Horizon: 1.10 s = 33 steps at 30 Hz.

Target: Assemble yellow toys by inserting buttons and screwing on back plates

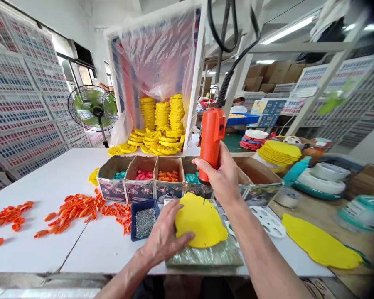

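Note:
My right hand (222,176) is wrapped round an orange electric screwdriver (210,139), which hangs upright from a black cable. Its thin bit (204,195) points down at the far edge of a yellow plastic plate (201,222); whether the tip touches, I cannot tell. The left edge of the plate is held by my left hand (166,230), the thumb lying on top and the fingers along the rim. Beneath the plate is a pad wrapped in clear film (205,257). Just left of my left hand stands a dark blue tray (133,224) of small silver screws (145,222).
Behind my hands runs a row of cardboard bins (141,193) with coloured parts. Orange plastic pieces (77,209) are scattered at left. Stacked yellow parts (162,120) stand at the back. On the right lie white pieces with holes (264,220) and another yellow plate (318,241).

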Available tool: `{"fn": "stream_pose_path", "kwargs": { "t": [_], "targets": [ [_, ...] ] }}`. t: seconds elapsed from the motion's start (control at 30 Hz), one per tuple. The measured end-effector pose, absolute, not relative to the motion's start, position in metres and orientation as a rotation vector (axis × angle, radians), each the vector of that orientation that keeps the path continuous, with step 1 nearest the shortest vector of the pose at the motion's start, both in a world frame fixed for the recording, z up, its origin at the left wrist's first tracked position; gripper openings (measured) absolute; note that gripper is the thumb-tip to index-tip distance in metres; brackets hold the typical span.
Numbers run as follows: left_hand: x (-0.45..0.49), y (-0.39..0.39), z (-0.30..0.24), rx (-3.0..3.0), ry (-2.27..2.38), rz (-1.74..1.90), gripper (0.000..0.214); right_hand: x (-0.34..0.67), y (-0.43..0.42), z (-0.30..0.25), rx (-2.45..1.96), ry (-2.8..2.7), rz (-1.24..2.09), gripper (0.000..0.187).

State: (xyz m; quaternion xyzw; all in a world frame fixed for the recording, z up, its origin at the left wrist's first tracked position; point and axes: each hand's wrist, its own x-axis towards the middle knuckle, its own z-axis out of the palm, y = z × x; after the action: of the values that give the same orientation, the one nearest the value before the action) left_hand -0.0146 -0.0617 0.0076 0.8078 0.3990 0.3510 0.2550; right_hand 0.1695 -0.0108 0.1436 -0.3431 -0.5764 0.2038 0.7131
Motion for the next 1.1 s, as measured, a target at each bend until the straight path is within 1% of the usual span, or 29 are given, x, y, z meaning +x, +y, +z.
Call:
{"fn": "stream_pose_path", "kwargs": {
  "t": [0.1, 0.17, 0.23, 0.27, 0.37, 0.47, 0.57, 0.63, 0.73, 0.83, 1.0, 1.1],
  "targets": [
    [0.001, -0.068, 0.009, 2.568, 1.062, 0.765, 0.1, 0.192, -0.009, 0.152, -0.898, -1.335, 0.405, 0.057],
    [0.011, -0.069, 0.007, 2.715, 1.09, 0.697, 0.108, 0.204, -0.005, 0.157, -0.963, -1.356, 0.386, 0.06],
    [0.015, -0.068, 0.005, 2.826, 1.108, 0.706, 0.106, 0.214, -0.001, 0.16, -0.962, -1.397, 0.41, 0.065],
    [0.014, -0.067, 0.004, 2.875, 1.091, 0.733, 0.102, 0.219, 0.001, 0.161, -0.95, -1.426, 0.432, 0.067],
    [-0.001, -0.064, 0.007, 2.908, 1.027, 0.849, 0.079, 0.233, 0.001, 0.157, -0.98, -1.459, 0.457, 0.063],
    [-0.022, -0.067, 0.016, 2.639, 1.177, 0.99, 0.054, 0.243, -0.006, 0.138, -1.045, -1.366, 0.444, 0.055],
    [-0.038, -0.075, 0.021, 2.187, 1.414, 1.183, 0.039, 0.244, -0.015, 0.107, -1.018, -1.333, 0.528, 0.048],
    [-0.042, -0.081, 0.022, 1.989, 1.537, 1.304, 0.034, 0.238, -0.021, 0.084, -1.051, -1.37, 0.648, 0.048],
    [-0.041, -0.092, 0.022, 1.86, 1.648, 1.408, 0.038, 0.221, -0.031, 0.058, -1.106, -1.444, 0.842, 0.055],
    [-0.034, -0.109, 0.027, 1.647, 1.611, 1.488, 0.042, 0.194, -0.048, 0.045, -1.024, -1.423, 1.034, 0.061],
    [-0.02, -0.142, 0.035, 0.915, 1.216, 1.67, 0.048, 0.149, -0.089, 0.044, -0.771, -0.97, 1.55, 0.067],
    [-0.021, -0.154, 0.042, 0.721, 1.037, 1.671, 0.047, 0.136, -0.106, 0.043, -0.748, -0.838, 1.65, 0.07]
  ]
}}
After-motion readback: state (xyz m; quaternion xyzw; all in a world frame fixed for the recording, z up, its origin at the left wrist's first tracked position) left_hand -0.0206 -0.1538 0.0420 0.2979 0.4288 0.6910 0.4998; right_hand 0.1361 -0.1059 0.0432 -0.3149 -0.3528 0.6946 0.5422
